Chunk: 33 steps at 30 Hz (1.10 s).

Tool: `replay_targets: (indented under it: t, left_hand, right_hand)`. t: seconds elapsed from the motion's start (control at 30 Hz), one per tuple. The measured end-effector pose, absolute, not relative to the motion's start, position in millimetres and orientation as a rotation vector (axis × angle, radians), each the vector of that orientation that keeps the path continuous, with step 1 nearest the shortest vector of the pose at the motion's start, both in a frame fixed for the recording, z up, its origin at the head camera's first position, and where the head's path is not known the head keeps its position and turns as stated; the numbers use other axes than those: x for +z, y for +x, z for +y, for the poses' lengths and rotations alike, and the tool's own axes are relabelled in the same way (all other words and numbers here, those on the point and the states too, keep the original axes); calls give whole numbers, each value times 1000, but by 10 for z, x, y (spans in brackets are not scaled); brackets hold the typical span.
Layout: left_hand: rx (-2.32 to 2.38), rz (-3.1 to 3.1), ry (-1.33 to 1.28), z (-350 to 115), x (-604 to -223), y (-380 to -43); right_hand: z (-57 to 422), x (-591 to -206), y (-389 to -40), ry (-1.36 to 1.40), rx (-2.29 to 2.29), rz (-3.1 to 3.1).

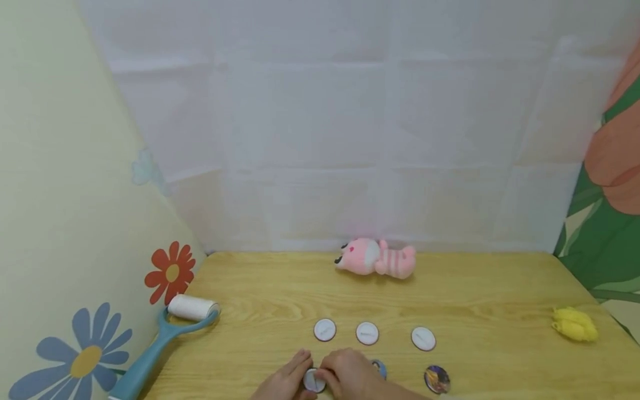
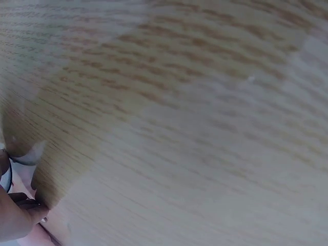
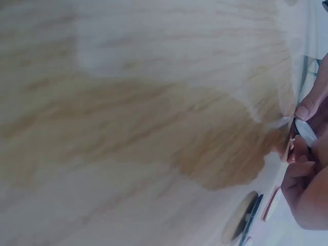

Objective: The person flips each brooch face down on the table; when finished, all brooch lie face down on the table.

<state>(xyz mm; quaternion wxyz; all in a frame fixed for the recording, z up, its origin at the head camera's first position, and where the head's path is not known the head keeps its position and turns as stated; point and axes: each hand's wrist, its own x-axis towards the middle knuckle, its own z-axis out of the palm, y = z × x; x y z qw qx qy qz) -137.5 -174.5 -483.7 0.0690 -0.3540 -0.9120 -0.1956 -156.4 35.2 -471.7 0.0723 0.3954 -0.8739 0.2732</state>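
Observation:
A round pin badge [image 1: 314,381], white back up with its pin showing, is between both hands near the table's front edge. My left hand [image 1: 284,382] holds it from the left, fingers along its rim. From the other side my right hand [image 1: 351,375] pinches at the pin with curled fingers. In the right wrist view, the badge [image 3: 306,132] appears edge-on between the fingers. Behind the hands lie three more white-backed badges, the left one [image 1: 325,330], the middle one [image 1: 367,333] and the right one [image 1: 423,338]. A blue badge [image 1: 380,368] is partly hidden by my right hand.
A dark, colourful badge [image 1: 437,379] lies picture side up at the right. A pink plush toy [image 1: 377,258] lies along the back. At the left is a lint roller [image 1: 165,336] with a blue handle; a yellow fuzzy item [image 1: 575,324] sits at the far right.

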Motion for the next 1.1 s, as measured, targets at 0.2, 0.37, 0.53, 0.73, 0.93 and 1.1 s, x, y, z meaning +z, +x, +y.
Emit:
replay_targets:
  t: [0.2, 0.37, 0.53, 0.73, 0.93, 1.1]
  left_hand:
    - [-440, -2578, -1112, -1740, -4897, -1396]
    - [-380, -2541, -1129, -1719, -4907, -1403]
    - [-337, -2557, -1131, -1717, -4913, -1394]
    - [-322, -2601, -1147, -1729, -4897, -1397]
    - [-334, -2662, -1196, -1734, -4844, -1397]
    - [-249, -2713, -1179, -1699, -4756, -1394]
  right_hand:
    - [333, -4724, -1535, 1010, 939, -2622]
    - [340, -4724, -1537, 1025, 955, -2561]
    - [376, -4701, -1537, 1082, 886, -2605]
    - [393, -4666, -1550, 1061, 874, -2840]
    - [403, -4696, -1538, 1058, 852, -2830]
    - [489, -4728, -1542, 1084, 791, -2731]
